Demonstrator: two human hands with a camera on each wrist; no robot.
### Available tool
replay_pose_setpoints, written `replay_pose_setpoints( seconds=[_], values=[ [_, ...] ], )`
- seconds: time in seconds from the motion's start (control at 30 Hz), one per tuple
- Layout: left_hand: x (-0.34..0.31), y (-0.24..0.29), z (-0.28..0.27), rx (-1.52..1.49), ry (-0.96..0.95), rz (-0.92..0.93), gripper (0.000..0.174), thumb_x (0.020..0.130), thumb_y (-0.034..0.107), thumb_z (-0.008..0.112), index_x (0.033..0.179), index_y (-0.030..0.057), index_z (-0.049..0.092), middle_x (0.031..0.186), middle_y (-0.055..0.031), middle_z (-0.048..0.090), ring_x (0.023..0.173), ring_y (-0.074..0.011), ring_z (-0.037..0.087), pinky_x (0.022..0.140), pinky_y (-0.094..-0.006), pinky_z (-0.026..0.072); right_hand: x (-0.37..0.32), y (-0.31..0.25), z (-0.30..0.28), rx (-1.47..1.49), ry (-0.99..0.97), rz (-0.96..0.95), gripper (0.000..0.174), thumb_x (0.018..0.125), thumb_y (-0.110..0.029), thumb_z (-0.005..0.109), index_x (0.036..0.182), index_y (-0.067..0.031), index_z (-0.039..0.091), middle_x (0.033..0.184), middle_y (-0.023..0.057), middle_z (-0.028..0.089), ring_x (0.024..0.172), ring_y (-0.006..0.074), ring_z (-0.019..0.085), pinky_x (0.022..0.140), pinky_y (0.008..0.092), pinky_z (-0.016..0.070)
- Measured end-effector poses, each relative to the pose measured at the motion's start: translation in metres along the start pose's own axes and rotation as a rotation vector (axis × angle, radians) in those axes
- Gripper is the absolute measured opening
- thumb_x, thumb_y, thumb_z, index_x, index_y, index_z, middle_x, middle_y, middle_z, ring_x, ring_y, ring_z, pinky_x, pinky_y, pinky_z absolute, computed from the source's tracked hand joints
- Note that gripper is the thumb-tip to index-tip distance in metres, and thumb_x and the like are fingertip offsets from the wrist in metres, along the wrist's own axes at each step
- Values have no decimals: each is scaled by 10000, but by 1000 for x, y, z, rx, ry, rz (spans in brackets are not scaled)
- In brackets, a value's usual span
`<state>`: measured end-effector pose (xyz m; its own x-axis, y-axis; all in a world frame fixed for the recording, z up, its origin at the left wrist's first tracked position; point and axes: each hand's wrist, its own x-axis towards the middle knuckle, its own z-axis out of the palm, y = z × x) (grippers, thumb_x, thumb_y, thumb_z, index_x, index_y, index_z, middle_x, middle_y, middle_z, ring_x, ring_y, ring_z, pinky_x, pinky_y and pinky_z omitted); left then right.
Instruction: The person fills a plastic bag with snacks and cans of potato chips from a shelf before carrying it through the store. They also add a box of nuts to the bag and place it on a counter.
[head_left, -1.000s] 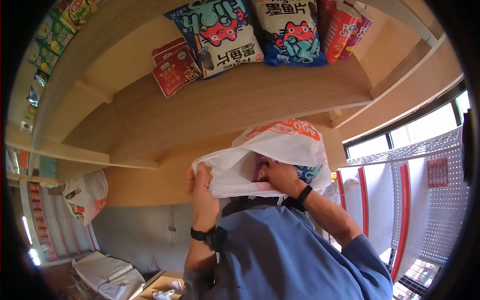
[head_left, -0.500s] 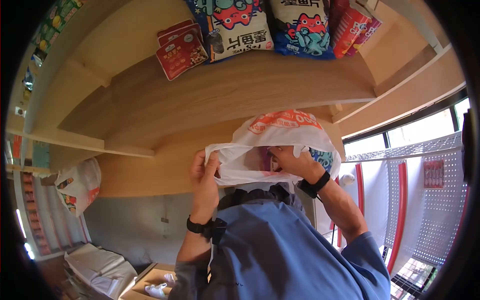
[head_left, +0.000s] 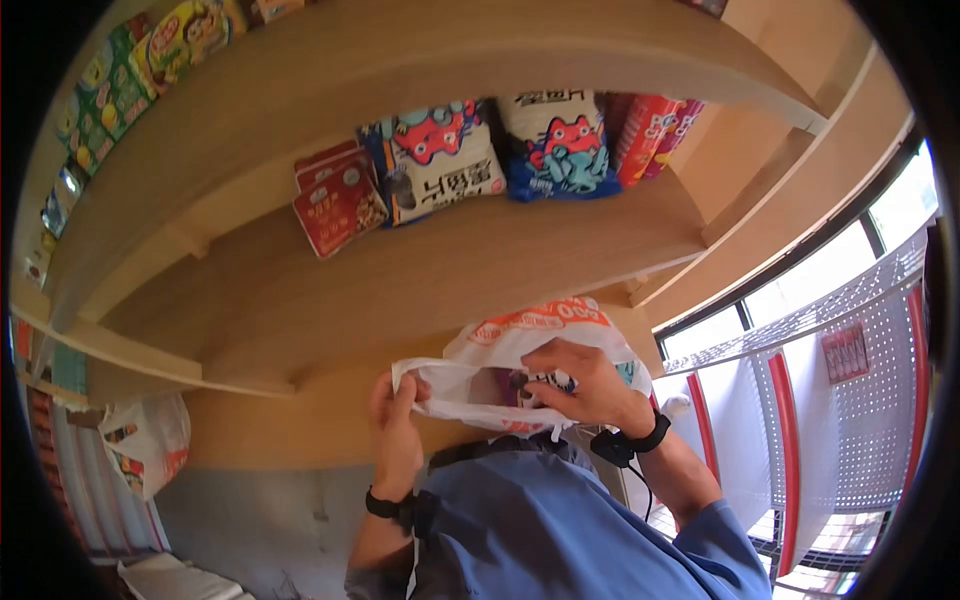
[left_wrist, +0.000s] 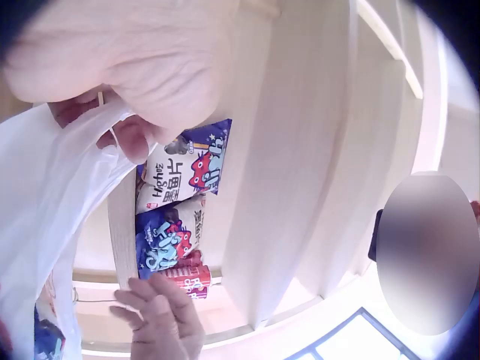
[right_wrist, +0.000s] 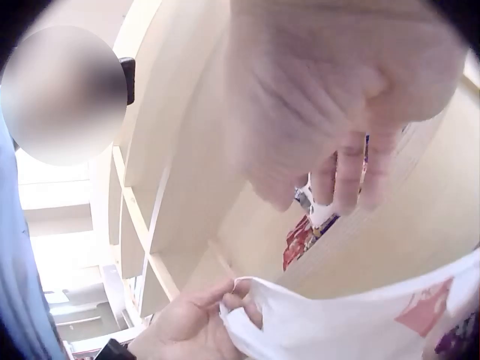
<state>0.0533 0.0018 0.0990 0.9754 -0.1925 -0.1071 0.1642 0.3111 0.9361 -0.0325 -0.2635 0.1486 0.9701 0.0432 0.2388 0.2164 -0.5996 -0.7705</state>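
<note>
A white plastic bag [head_left: 500, 350] with orange print hangs open in front of the lower shelf. At its left end my left hand [head_left: 398, 430] grips the rim, the plastic bunched between thumb and fingers. My right hand [head_left: 592, 388] is over the bag's mouth with loose, spread fingers and holds nothing; the right wrist view shows a bare palm. Inside the bag lies a purple package [right_wrist: 459, 339], mostly hidden by plastic. A blue snack bag [left_wrist: 48, 339] shows in the bag in the left wrist view.
On the shelf above stand two snack bags with red cat pictures [head_left: 440, 160], red snack packs [head_left: 340, 205] and red cups [head_left: 645, 140]. Another filled white bag [head_left: 150, 440] hangs at the left. A perforated rack [head_left: 880, 340] stands at the right.
My right hand has come up out of the bag, its fingers loosening above the mouth. My left hand keeps its grip on the rim. The head view has tilted, so the shelf appears lower.
</note>
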Motion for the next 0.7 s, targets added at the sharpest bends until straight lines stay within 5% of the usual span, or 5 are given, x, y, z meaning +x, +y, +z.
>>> replay_pose_setpoints(
  seconds=[0.03,0.17,0.43,0.57,0.7],
  values=[
    [3,1,0,-1,-20,16,187,1020,235,639,1035,50,662,889,-7,642,855,-115,576,828,-285,430,7,-1,-4,-33,172,-116,283,851,-95,784,1109,-18,696,1046,138,701,935,305,695,817,388,566],
    [17,10,8,-39,-115,68,229,1026,208,625,1150,19,667,851,-21,642,821,-122,595,829,-302,464,39,4,-33,-233,436,7,457,853,-127,760,1263,-4,600,1161,194,644,1050,393,630,898,437,534],
    [29,25,9,-62,-105,46,219,1019,147,613,1188,12,647,875,-17,640,812,-105,583,786,-269,468,114,80,-78,-522,706,60,831,802,-241,828,1468,-24,381,1466,257,410,1315,461,458,1066,504,441],
    [25,23,-4,-12,-118,-9,202,1015,149,616,1168,21,647,858,-5,623,794,-91,562,746,-250,442,147,106,-87,-551,801,36,924,785,-297,852,1501,-30,334,1429,266,462,1290,475,485,1058,502,448],
    [18,15,-3,-47,-71,-27,190,1016,153,615,1154,25,647,843,5,604,774,-86,540,714,-248,424,152,107,-93,-457,679,342,785,769,-346,868,1368,-3,496,1237,242,628,1160,431,584,948,495,490]
  ],
)
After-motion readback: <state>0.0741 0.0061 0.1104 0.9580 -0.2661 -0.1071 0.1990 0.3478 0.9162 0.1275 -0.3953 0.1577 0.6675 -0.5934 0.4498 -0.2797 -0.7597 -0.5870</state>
